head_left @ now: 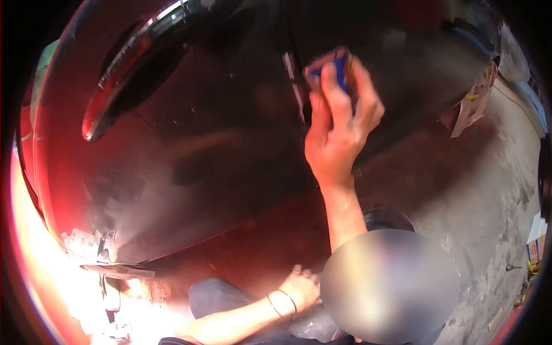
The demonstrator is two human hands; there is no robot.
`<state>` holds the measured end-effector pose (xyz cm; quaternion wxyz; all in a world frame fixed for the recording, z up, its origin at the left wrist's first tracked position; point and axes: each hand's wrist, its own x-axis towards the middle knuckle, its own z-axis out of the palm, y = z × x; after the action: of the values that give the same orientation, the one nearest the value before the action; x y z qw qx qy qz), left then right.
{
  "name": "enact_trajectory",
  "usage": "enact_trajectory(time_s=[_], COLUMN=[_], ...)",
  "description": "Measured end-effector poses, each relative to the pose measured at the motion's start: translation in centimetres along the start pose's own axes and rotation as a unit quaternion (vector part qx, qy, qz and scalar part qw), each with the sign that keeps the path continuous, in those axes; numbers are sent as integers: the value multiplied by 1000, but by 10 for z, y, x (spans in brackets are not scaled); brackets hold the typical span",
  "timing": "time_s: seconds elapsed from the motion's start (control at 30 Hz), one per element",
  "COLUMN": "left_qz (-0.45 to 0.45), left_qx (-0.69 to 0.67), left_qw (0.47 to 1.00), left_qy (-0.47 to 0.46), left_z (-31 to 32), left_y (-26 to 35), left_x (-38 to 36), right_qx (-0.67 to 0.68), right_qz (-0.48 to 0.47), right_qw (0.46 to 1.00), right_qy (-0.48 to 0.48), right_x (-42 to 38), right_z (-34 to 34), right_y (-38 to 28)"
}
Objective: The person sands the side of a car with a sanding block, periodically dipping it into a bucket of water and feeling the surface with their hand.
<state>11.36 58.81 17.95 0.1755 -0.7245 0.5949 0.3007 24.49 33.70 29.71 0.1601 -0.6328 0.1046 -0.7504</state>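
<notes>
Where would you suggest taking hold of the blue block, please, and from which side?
Probably by opposite edges, coming from the side away from the panel: the blue block looks small enough for the right hand, which holds it, to span, and its outer side faces us.

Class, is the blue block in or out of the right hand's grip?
In: the right hand holds the blue block, fingers curled over it.
</notes>
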Motion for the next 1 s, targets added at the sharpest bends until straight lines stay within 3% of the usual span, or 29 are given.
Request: enact_trajectory(time_s=[0.07,0.13,0.2,0.27,0.33,0.43,0.53,0.6,0.7,0.73,0.77,0.87,0.9,0.93,0.97,1.0], left_qz=[138,120,66,-22,-125,-144,-69,14,145,120,88,4,74,59,72,94], left_qx=[-136,-134,-117,-96,-45,-96,-76,-140,-175,-238,-246,-253,-170,-137,-195,-244], left_qw=[959,966,977,990,983,940,983,985,970,961,964,967,981,986,978,958], left_qy=[206,188,163,105,-129,-293,-152,-105,88,78,55,-42,-56,-70,25,119], left_z=[-6,3,22,59,70,68,166,34,93,135,123,33,62,59,65,71], left_y=[4,0,-14,-31,-42,-57,-102,-66,-107,-127,-120,-97,-117,-116,-114,-111], left_x=[-3,-7,-13,-40,-46,-17,56,50,109,131,120,65,80,73,61,49], right_qx=[8,48,39,37,41,27,19,14,-3,-14,1,-115,-101,-87,223,118], right_qz=[17,41,37,41,31,53,65,56,24,19,5,90,215,334,434,387], right_qw=[1000,998,998,998,999,998,997,998,1000,1000,1000,987,966,927,845,889], right_qy=[11,3,21,14,-3,25,31,22,-5,-13,13,60,103,151,220,212], right_x=[-36,-71,-58,-19,35,33,-27,-27,20,36,36,3,-15,-36,-50,-58], right_z=[-2,-11,-2,-5,-2,5,0,-6,-10,-7,-1,-4,-4,-10,-21,-27], right_y=[12,23,21,1,-16,-28,-14,-14,-18,-17,-11,28,71,119,150,143])
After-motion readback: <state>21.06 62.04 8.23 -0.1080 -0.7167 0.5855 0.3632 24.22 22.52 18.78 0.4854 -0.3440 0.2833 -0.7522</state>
